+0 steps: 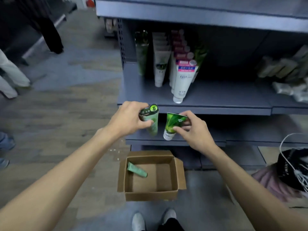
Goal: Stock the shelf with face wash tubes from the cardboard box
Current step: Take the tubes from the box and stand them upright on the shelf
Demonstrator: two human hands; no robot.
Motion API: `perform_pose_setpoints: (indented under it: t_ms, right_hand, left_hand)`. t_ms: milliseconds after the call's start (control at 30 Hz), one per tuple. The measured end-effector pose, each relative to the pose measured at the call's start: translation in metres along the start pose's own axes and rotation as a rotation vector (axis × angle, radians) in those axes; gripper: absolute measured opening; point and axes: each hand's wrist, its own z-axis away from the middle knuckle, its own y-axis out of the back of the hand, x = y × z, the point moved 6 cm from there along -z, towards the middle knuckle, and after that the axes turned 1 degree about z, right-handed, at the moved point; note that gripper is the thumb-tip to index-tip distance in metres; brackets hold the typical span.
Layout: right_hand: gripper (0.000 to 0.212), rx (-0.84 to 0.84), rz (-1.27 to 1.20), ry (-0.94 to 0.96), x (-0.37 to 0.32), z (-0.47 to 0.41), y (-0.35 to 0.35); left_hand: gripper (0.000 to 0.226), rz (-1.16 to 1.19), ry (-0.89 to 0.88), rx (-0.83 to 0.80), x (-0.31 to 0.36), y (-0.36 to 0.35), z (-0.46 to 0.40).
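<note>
Two face wash tubes in hand, both held cap-down just in front of the middle shelf's (216, 104) near edge. Left hand (128, 119) grips a pale green tube (152, 124), fingers over its crimped top, thumb across the front. Right hand (191, 129) pinches a darker leaf-print tube with a white cap (173, 125), thumb in front, fingers behind. The two tubes sit side by side, close but not touching.

One more pale green tube (137, 170) lies tilted in the far-left corner of the cardboard box (150, 195), which stands open on the floor below the hands, flaps out.

On the shelf, left portion: rows of upright tubes running front to back: green ones (141, 52) at far left, white ones (160, 64), then white tubes with pink tops (183, 77). Blurred pale packages (283, 70) at the shelf's right end.

Near right on the floor, a black bag with white cord (291, 167). White shoes (138, 221) at the bottom edge.
</note>
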Motion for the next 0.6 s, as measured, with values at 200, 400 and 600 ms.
perform_pose_setpoints:
  t_ms: [200, 400, 600]
  right_hand:
    - [0.030, 0.075, -0.017, 0.092, -0.054, -0.015, 0.027]
    - [0.028, 0.105, -0.051, 0.121, -0.080, -0.020, 0.033]
    - [0.023, 0.092, -0.028, 0.128, -0.085, -0.036, 0.038]
  left_hand:
    - [0.034, -0.025, -0.043, 0.115, 0.024, 0.073, -0.025]
    - [0.029, -0.099, -0.014, 0.112, 0.023, 0.091, -0.045]
    - [0.031, -0.118, 0.035, 0.080, 0.017, 0.087, -0.062]
